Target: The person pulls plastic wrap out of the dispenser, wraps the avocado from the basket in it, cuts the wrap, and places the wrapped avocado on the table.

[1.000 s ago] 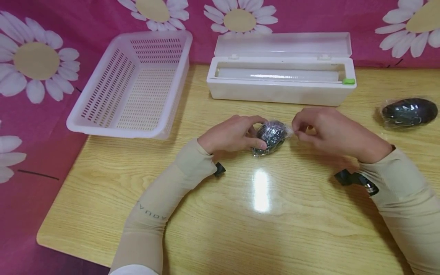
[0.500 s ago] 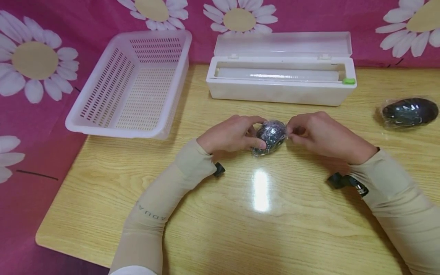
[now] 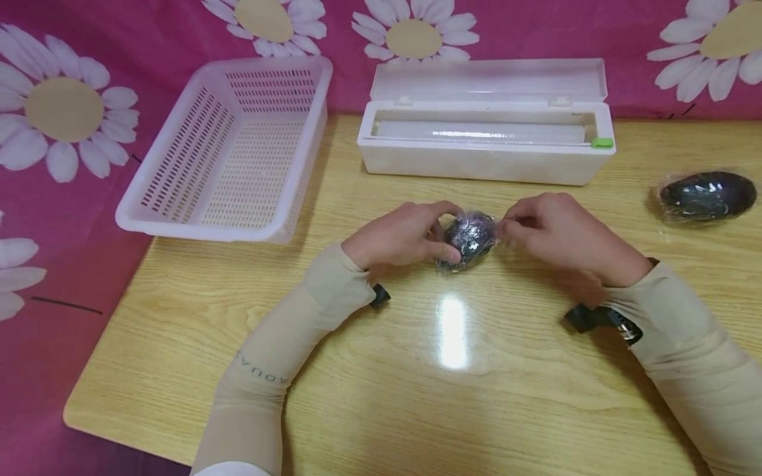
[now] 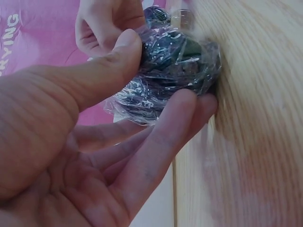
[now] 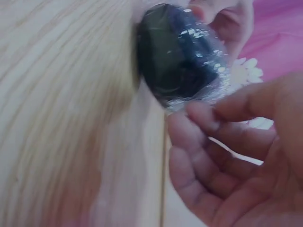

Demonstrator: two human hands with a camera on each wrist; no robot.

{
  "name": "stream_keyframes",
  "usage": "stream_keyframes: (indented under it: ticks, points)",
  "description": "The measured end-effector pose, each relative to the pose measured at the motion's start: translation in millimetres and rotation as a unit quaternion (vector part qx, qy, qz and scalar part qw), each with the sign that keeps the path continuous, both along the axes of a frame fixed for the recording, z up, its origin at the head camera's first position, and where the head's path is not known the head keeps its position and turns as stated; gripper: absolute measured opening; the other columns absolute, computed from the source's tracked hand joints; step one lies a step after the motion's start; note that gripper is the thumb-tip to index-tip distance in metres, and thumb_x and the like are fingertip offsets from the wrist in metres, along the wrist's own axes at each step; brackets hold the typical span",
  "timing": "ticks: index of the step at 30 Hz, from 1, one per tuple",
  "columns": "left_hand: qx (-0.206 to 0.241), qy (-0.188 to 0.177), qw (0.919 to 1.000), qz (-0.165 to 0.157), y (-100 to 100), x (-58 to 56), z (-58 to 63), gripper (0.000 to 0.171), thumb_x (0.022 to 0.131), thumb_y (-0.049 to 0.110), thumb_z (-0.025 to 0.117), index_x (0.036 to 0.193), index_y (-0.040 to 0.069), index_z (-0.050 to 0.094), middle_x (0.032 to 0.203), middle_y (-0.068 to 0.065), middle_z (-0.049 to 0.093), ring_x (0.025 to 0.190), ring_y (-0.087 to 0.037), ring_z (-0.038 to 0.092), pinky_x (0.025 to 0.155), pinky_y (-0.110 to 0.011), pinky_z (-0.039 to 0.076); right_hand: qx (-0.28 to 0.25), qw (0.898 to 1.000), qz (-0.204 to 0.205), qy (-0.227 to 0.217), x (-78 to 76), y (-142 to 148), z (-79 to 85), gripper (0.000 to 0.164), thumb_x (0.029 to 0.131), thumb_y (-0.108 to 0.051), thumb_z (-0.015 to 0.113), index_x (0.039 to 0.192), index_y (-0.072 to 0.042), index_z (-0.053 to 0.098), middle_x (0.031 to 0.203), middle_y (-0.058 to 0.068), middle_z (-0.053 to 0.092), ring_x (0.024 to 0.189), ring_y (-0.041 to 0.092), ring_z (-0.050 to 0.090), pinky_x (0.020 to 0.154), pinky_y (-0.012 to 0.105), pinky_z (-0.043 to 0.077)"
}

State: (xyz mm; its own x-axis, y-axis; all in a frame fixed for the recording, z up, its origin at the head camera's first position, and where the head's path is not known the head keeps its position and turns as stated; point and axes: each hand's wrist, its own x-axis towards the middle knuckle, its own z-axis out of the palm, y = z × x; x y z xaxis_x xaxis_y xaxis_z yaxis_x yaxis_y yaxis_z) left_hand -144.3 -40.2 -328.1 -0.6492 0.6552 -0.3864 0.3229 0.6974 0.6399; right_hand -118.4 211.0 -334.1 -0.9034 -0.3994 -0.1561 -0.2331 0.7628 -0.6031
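A dark eggplant [image 3: 474, 237] wrapped in crinkled cling film lies on the table in front of me. My left hand [image 3: 405, 231] holds it from the left, thumb on the near side and fingers on the far side. In the left wrist view, its wrapped end [image 4: 182, 59] shows a brownish patch under bunched film. On the other side, my right hand [image 3: 553, 231] pinches the loose cling film at the eggplant's right end between thumb and forefinger. The right wrist view shows those fingertips [image 5: 201, 116] against the gathered film.
Behind the hands stands a white cling film dispenser [image 3: 485, 162], lid raised, with a film roll [image 3: 482, 133] inside and a green slider [image 3: 602, 143]. A white slotted basket [image 3: 196, 233] sits at back left. Another wrapped eggplant [image 3: 708, 196] lies at far right.
My right hand has moved left, closer to the eggplant, with a shorter stretch of film between. The left hand keeps its hold in the same place.
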Motion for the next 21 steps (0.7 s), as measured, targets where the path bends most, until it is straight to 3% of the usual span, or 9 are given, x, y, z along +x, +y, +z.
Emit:
stream_keyframes:
  ticks: [6, 12, 17, 21]
  points:
    - [0.021, 0.024, 0.9995, -0.002, -1.6, 2.9, -0.2, 0.081, 0.092, 0.038, 0.077, 0.156, 0.016, 0.032, 0.117, -0.006, 0.077, 0.103, -0.014, 0.071, 0.096, -0.032, 0.054, 0.023, 1.0, 0.02, 0.0, -0.8, -0.3, 0.3, 0.014, 0.098, -0.017, 0.067, 0.1, -0.011, 0.079, 0.095, 0.006, 0.077, 0.079, 0.016, 0.057, 0.065, 0.027, 0.044]
    - [0.026, 0.014, 0.9996, 0.003, -2.0, 3.4, 0.6, 0.082, 0.092, 0.036, 0.078, 0.156, 0.016, 0.031, 0.126, -0.009, 0.075, 0.112, -0.016, 0.072, 0.102, -0.033, 0.054, 0.02, 0.999, 0.033, -0.023, -2.3, 0.9, -1.9, 0.002, 0.093, -0.016, 0.075, 0.095, -0.015, 0.075, 0.094, 0.002, 0.077, 0.082, 0.015, 0.06, 0.071, 0.029, 0.047]
    - [0.027, 0.015, 0.9995, -0.006, -3.3, 3.2, 1.7, 0.08, 0.091, 0.034, 0.08, 0.154, 0.016, 0.034, 0.13, -0.01, 0.074, 0.114, -0.018, 0.072, 0.106, -0.034, 0.054, 0.053, 0.996, 0.065, 0.014, -2.0, 7.0, 4.7, 0.007, 0.09, -0.023, 0.081, 0.094, -0.018, 0.077, 0.088, -0.003, 0.076, 0.08, 0.012, 0.062, 0.072, 0.032, 0.049]
    - [0.025, 0.013, 0.9995, -0.013, -1.9, 3.0, 2.3, 0.08, 0.09, 0.031, 0.082, 0.153, 0.017, 0.035, 0.134, -0.01, 0.072, 0.12, -0.018, 0.07, 0.108, -0.036, 0.053, 0.041, 0.994, 0.078, 0.07, 1.8, 10.8, 13.6, 0.036, 0.08, -0.027, 0.09, 0.111, -0.017, 0.075, 0.103, 0.0, 0.076, 0.09, 0.016, 0.069, 0.077, 0.038, 0.056]
